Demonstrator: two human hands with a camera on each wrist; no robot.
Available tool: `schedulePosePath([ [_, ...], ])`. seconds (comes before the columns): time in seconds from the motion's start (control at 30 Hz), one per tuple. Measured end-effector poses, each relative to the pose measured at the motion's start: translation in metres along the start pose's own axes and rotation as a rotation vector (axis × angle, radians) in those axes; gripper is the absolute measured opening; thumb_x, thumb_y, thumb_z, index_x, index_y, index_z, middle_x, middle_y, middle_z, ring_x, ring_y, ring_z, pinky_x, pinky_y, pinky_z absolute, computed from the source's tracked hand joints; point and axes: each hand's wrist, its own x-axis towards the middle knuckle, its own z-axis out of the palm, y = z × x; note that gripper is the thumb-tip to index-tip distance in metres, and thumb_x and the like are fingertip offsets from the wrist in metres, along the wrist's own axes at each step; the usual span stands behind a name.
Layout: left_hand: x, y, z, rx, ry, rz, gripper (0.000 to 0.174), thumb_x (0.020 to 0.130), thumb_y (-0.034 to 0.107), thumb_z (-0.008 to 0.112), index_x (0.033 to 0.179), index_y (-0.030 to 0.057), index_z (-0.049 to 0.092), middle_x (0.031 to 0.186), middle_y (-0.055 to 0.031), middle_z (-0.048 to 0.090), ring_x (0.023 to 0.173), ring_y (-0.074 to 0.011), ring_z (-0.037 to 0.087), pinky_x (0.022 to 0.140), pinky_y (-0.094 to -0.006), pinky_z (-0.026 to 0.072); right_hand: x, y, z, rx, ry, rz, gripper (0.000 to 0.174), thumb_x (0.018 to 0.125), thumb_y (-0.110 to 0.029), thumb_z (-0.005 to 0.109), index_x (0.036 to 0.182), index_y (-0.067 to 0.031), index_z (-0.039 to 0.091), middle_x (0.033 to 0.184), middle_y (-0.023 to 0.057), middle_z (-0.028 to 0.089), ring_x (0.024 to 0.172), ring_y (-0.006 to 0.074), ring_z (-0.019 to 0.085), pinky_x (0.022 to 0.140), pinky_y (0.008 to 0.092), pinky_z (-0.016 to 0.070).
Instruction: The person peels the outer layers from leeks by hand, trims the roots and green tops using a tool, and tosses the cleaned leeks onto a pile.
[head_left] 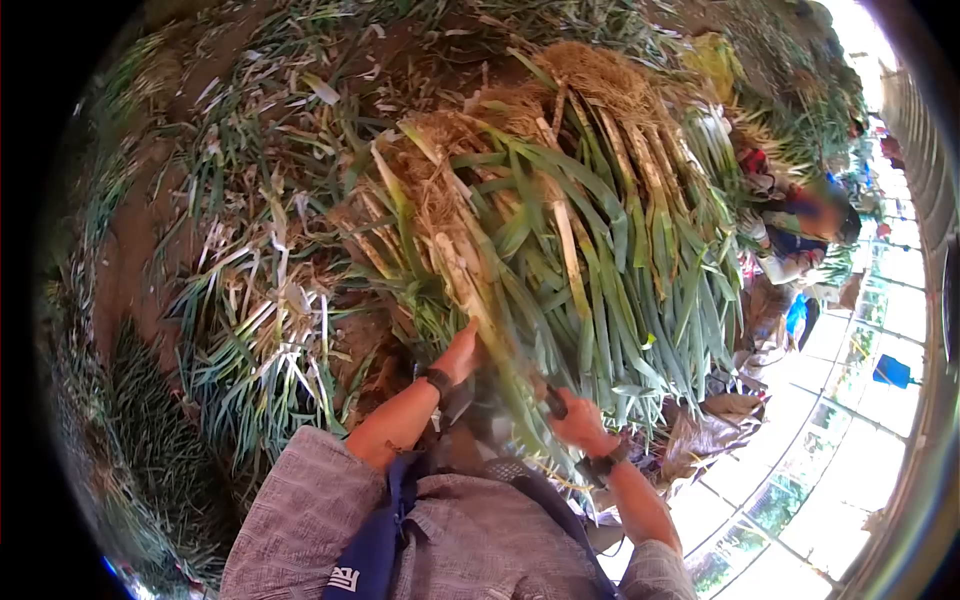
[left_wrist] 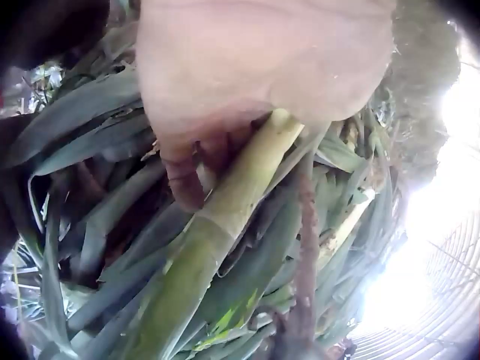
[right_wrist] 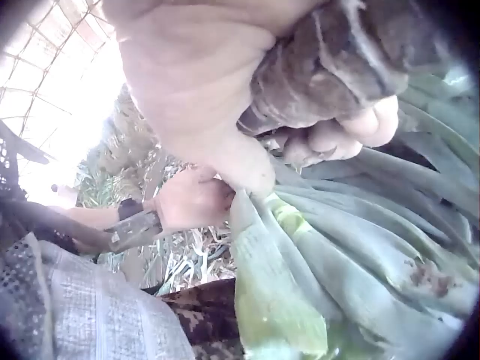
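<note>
In the head view my left hand grips a long leek by its pale stem. The left wrist view shows the leek's stem running under the palm, with curled fingers beside it. My right hand holds a knife by its dark handle, low among the leaves. That handle looks wrapped in the right wrist view, and the right thumb lies against green leek leaves. A thin rusty brown blade stands beside the stem in the left wrist view.
A big heap of leeks with roots on top lies ahead. Loose leaves and trimmings cover the soil to the left. Another person is at the right, near a wire-mesh wall.
</note>
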Motion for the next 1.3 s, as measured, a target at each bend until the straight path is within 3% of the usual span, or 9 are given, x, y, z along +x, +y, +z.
schedulePosePath([
  [0.3, -0.001, -0.015, -0.003, -0.014, 0.028, 0.092, 0.062, 0.103, 0.056, 0.023, 0.135, 0.0077, 0.046, 0.126, -0.0119, 0.057, 0.112, -0.0282, 0.058, 0.098, -0.0476, 0.0426, 0.052, -0.006, -0.003, -0.053, 0.047, -0.255, 0.036, 0.079, -0.028, 0.068, 0.111, -0.0119, 0.061, 0.087, 0.0211, 0.068, 0.084, 0.0433, 0.063, 0.075, 0.0511, 0.0503],
  [0.6, 0.007, -0.039, 0.007, -0.031, 0.029, 0.160, 0.064, 0.100, 0.062, 0.020, 0.127, 0.0098, 0.046, 0.104, -0.0085, 0.060, 0.098, -0.0261, 0.062, 0.094, -0.0417, 0.0476, 0.053, -0.018, -0.018, -0.008, 0.158, -0.238, 0.035, 0.078, -0.029, 0.069, 0.108, -0.0122, 0.061, 0.082, 0.0191, 0.067, 0.082, 0.0422, 0.064, 0.070, 0.0507, 0.0507],
  [0.7, 0.010, -0.039, -0.003, -0.081, -0.069, 0.195, 0.057, 0.099, 0.061, 0.035, 0.106, 0.0084, 0.057, 0.093, -0.0050, 0.058, 0.086, -0.0186, 0.057, 0.081, -0.0353, 0.0489, 0.064, -0.020, -0.020, -0.002, 0.251, -0.197, 0.032, 0.077, -0.027, 0.069, 0.104, -0.0116, 0.061, 0.082, 0.0183, 0.067, 0.081, 0.0418, 0.064, 0.069, 0.0505, 0.0504],
  [0.77, -0.012, -0.026, 0.028, -0.069, 0.060, 0.257, 0.052, 0.097, 0.060, 0.045, 0.102, 0.0088, 0.057, 0.087, -0.0036, 0.058, 0.078, -0.0178, 0.056, 0.075, -0.0352, 0.0490, 0.058, -0.031, -0.026, 0.041, 0.268, -0.329, 0.031, 0.077, -0.026, 0.069, 0.103, -0.0116, 0.062, 0.081, 0.0179, 0.067, 0.079, 0.0416, 0.063, 0.069, 0.0503, 0.0503],
  [0.8, -0.017, -0.024, 0.034, -0.011, 0.062, 0.301, 0.047, 0.096, 0.055, 0.051, 0.097, 0.0084, 0.058, 0.083, -0.0032, 0.057, 0.075, -0.0175, 0.056, 0.072, -0.0348, 0.0487, 0.054, -0.035, -0.029, 0.072, 0.273, -0.453, 0.029, 0.077, -0.025, 0.069, 0.103, -0.0116, 0.062, 0.080, 0.0174, 0.067, 0.078, 0.0414, 0.063, 0.068, 0.0500, 0.0502],
  [0.87, -0.023, -0.019, 0.040, 0.067, 0.034, 0.317, 0.029, 0.089, 0.040, 0.067, 0.086, 0.0123, 0.059, 0.072, -0.0024, 0.055, 0.070, -0.0183, 0.055, 0.068, -0.0334, 0.0454, 0.055, -0.036, -0.033, 0.086, 0.280, -0.354, 0.029, 0.077, -0.024, 0.068, 0.104, -0.0122, 0.063, 0.081, 0.0171, 0.067, 0.078, 0.0411, 0.063, 0.068, 0.0492, 0.0502],
  [0.93, -0.031, -0.010, 0.047, 0.071, 0.013, 0.301, 0.024, 0.088, 0.034, 0.066, 0.083, 0.0117, 0.059, 0.069, -0.0024, 0.054, 0.070, -0.0186, 0.055, 0.067, -0.0336, 0.0452, 0.053, -0.041, -0.038, 0.105, 0.291, -0.263, 0.029, 0.078, -0.023, 0.068, 0.104, -0.0128, 0.063, 0.081, 0.0167, 0.067, 0.078, 0.0407, 0.063, 0.068, 0.0483, 0.0503],
  [1.0, -0.050, 0.004, 0.069, 0.035, -0.072, 0.339, 0.019, 0.086, 0.024, 0.064, 0.076, 0.0101, 0.056, 0.065, -0.0032, 0.053, 0.069, -0.0199, 0.053, 0.070, -0.0339, 0.0445, 0.045, -0.044, -0.044, 0.070, 0.286, -0.433, 0.032, 0.078, -0.023, 0.067, 0.108, -0.0130, 0.063, 0.082, 0.0163, 0.067, 0.079, 0.0403, 0.064, 0.068, 0.0469, 0.0506],
  [1.3, -0.055, 0.022, 0.077, 0.075, -0.115, 0.179, 0.025, 0.088, 0.028, 0.063, 0.076, 0.0069, 0.056, 0.062, -0.0029, 0.046, 0.070, -0.0219, 0.052, 0.077, -0.0366, 0.0442, 0.038, -0.056, -0.072, 0.121, 0.315, -0.411, 0.040, 0.078, -0.026, 0.068, 0.114, -0.0118, 0.062, 0.086, 0.0177, 0.067, 0.081, 0.0405, 0.063, 0.071, 0.0465, 0.0507],
])
